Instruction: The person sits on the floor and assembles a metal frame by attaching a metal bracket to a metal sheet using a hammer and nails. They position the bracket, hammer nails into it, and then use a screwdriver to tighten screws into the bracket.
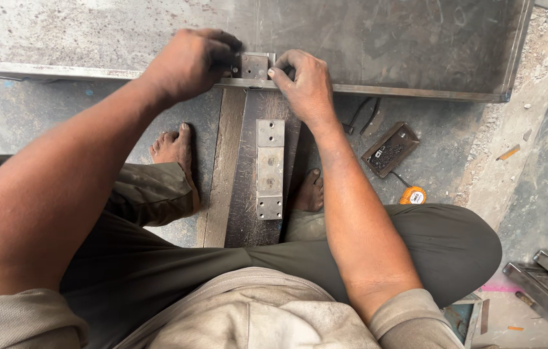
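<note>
Both hands meet on a small square grey steel plate with a hole near each corner (254, 66), which sits flat against the near edge of a large dark steel sheet framed in angle iron (416, 45). The left hand (191, 61) grips the plate's left side, fingers curled tight over its corner and hiding that edge; the right hand (306, 84) pinches its right side between thumb and bent forefinger, so the plate is held from both sides and pressed onto the frame's lower rail. Just below the held plate, on the near side of the rail, a long dark flat steel bar (238, 194) runs back toward the person's lap, and on it lies a long grey rectangular hinge-like steel block with screw holes at both ends (270, 169), apart from both hands. Bare feet rest on either side of that bar. To the right of the right forearm a dark rectangular switch box (390, 149) lies on the concrete floor, with an orange tape measure (413, 195) near it.
</note>
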